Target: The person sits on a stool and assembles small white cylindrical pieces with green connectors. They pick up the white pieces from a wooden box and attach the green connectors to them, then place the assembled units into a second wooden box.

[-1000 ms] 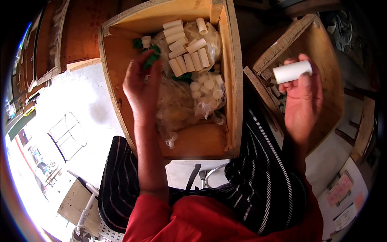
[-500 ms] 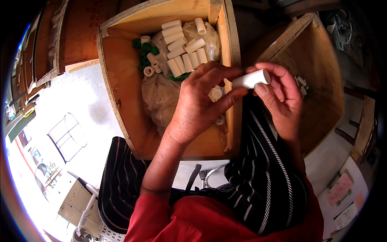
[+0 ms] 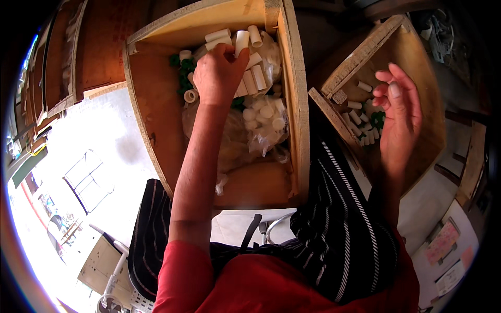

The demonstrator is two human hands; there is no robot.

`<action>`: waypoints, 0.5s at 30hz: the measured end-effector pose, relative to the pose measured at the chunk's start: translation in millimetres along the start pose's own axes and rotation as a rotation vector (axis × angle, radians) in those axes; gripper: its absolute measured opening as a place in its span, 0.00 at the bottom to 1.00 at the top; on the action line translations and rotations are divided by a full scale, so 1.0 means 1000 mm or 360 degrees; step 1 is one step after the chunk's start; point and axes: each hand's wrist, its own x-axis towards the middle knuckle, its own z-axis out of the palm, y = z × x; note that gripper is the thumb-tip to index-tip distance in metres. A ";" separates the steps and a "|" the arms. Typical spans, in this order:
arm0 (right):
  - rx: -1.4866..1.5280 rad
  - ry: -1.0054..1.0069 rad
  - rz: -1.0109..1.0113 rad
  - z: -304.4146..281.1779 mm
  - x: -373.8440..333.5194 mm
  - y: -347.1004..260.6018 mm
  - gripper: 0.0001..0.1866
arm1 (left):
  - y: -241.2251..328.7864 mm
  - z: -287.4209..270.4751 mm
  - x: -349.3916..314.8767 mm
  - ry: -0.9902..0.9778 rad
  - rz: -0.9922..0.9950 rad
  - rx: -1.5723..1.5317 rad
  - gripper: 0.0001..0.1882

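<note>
My left hand point(image 3: 216, 75) reaches into the large wooden box point(image 3: 156, 120) and pinches a short white tube point(image 3: 241, 41) at its fingertips, just above a pile of white tubes point(image 3: 250, 78). Under the hand lie green fittings point(image 3: 183, 78) and clear plastic bags of white caps point(image 3: 266, 117). My right hand point(image 3: 399, 117) hovers open and empty over a smaller wooden box point(image 3: 417, 62) at the right, which holds several small white tube pieces point(image 3: 365, 128).
A striped dark cloth point(image 3: 339, 208) lies over my lap between the boxes. Dark wooden shelving point(image 3: 78, 57) stands at the far left. A bright floor with a cardboard box point(image 3: 102, 263) is at the lower left; papers point(image 3: 443, 250) lie at the lower right.
The white tube passed from my right hand to my left hand, which carried it up over the tube pile in the large box. My right hand opened and moved back over the small box.
</note>
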 end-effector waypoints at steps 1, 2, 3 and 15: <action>-0.0012 0.0045 0.0014 -0.005 0.001 0.002 0.15 | 0.000 0.004 0.006 -0.0036 -0.0027 0.0054 0.19; -0.0022 0.0087 0.0028 -0.009 0.002 0.003 0.15 | -0.001 0.008 0.011 -0.0069 -0.0055 0.0110 0.20; -0.0038 0.0132 0.0045 -0.015 0.004 0.005 0.15 | 0.000 0.011 0.014 -0.0109 -0.0084 0.0162 0.22; -0.1407 -0.0339 0.0189 -0.134 0.066 0.172 0.17 | -0.003 0.020 0.011 0.0016 0.0131 -0.0129 0.17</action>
